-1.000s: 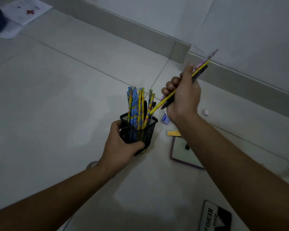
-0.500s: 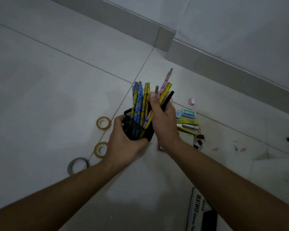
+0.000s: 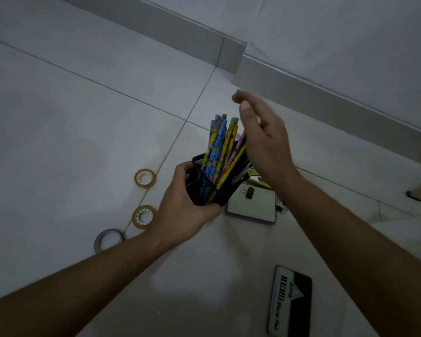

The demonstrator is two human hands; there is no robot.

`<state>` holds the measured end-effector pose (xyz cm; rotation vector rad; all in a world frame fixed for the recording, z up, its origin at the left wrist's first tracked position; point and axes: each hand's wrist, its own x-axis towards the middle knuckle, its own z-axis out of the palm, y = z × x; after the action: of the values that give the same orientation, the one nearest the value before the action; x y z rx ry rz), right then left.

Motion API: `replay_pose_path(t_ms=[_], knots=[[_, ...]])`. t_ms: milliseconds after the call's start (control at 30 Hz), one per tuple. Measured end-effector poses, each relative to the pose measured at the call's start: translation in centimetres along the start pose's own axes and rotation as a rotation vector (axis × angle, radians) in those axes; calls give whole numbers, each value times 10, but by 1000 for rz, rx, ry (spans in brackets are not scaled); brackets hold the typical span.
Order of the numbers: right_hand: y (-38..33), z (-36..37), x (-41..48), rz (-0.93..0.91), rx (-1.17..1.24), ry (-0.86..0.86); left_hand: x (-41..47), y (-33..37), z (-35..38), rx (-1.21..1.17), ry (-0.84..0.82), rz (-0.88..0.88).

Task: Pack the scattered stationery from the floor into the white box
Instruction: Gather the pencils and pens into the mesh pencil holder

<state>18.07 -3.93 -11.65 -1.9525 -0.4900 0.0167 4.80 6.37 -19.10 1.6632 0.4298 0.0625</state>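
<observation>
1. Tiled floor (image 3: 71,130); the stationery lies scattered on it.
2. Right hand (image 3: 263,142) beside the pencil tops; fingers relaxed, loosely spread, holding nothing.
3. Left hand (image 3: 182,207) curled round the tilted black mesh holder (image 3: 204,190); pencils (image 3: 219,147) stand inside.
4. HERO stamp pad (image 3: 291,302) lies nearer the person.
5. Notebook (image 3: 253,207) lies beside the holder; a binder clip (image 3: 248,191) rests on it.
6. Two yellow tape rolls (image 3: 145,178) and a grey tape roll (image 3: 108,240) lie left of the holder.

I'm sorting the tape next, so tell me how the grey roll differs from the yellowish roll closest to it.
The grey roll is dull grey, while the yellowish roll nearest it is amber. The grey roll has a thin wall around a wide open hole that shows the tile; the yellowish roll has a white ribbed core with a smaller hole. Both are rings lying flat on the floor, close together but not touching.
</observation>
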Motion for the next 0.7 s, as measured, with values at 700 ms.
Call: replay_pose_path(t_ms=[700], knots=[[18, -135, -106, 223, 228, -186, -30, 81, 60, -10, -395, 105]])
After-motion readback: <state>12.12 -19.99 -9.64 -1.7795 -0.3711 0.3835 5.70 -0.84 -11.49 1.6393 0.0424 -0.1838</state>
